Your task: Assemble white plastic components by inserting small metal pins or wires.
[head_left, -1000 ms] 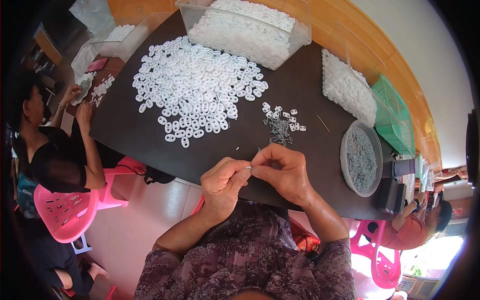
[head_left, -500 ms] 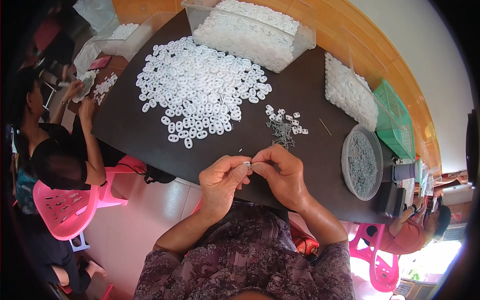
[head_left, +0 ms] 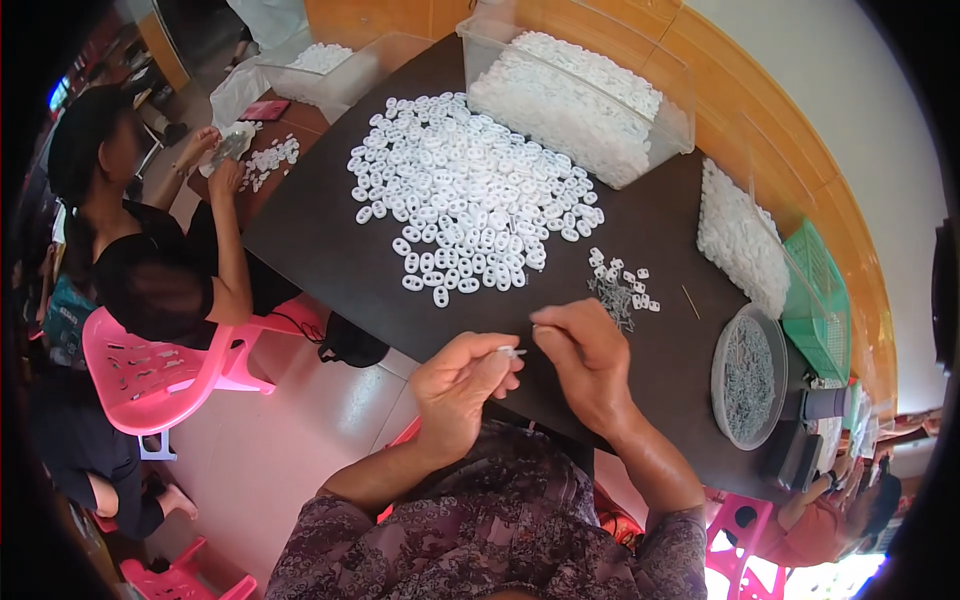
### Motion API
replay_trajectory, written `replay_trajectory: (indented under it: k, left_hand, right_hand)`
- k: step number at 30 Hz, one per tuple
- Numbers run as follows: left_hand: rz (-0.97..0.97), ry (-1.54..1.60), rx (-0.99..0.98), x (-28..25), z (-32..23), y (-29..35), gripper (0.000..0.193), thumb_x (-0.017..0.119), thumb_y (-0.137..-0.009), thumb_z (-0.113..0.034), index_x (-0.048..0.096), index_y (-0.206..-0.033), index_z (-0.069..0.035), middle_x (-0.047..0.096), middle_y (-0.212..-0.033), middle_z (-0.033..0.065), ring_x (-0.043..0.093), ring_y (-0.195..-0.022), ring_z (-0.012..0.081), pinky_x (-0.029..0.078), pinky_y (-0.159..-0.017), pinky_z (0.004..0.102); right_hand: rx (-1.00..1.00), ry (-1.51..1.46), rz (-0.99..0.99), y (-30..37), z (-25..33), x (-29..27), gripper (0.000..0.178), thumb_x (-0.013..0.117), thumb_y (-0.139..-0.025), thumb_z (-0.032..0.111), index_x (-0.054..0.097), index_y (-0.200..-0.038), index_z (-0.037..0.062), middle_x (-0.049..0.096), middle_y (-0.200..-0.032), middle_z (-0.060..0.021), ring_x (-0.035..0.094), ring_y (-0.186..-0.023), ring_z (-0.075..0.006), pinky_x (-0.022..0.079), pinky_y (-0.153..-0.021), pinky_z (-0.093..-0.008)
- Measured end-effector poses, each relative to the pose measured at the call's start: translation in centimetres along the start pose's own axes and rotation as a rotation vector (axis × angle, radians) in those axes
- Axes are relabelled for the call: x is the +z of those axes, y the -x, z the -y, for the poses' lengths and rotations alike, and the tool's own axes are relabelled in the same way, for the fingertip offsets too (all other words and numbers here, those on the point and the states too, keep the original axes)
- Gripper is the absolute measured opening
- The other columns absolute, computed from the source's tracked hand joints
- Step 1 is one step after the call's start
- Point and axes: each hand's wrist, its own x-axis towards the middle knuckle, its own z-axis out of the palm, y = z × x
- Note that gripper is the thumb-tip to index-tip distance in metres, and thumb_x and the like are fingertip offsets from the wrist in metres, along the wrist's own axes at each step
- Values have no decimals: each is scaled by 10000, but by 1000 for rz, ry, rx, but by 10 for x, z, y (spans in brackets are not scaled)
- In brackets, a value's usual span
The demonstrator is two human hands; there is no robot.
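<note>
My left hand (head_left: 455, 392) pinches a small white plastic piece (head_left: 509, 352) (partly finger-hidden) over the dark brown table (head_left: 665, 375); right hand (head_left: 585, 358) curled, grip unclear. Round clear plastic tub (head_left: 719, 395): grey screw-like bits (head_left: 748, 375).

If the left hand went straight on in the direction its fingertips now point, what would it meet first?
Most likely the bare right hand, across a gap; the small white piece in the left hand points toward it, though depth is unclear.
</note>
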Motion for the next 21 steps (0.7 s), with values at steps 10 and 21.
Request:
replay_trajectory:
  k: [10, 21]
  left_hand:
    - [4, 12, 261, -8, -20, 18, 166, 614, -903, -33, 626, -1011, 93, 639, -858, 145, 620, -653, 152, 498, -569, 224]
    - [-50, -43, 246, -11, -20, -3, 155, 585, -912, -49, 611, -998, 77, 632, -810, 144, 579, -589, 170, 456, -524, 265]
  right_hand:
    - [-557, 478, 146, -31, -18, 73, 292, 594, -686, 155, 620, -950, 35, 477, -780, -87, 468, -761, -259, 407, -672, -362]
    - [-312, 405, 52, -7, -23, 22, 230, 682, -687, -23, 664, -908, 38, 549, -747, -90, 510, -700, -277, 430, -606, -377]
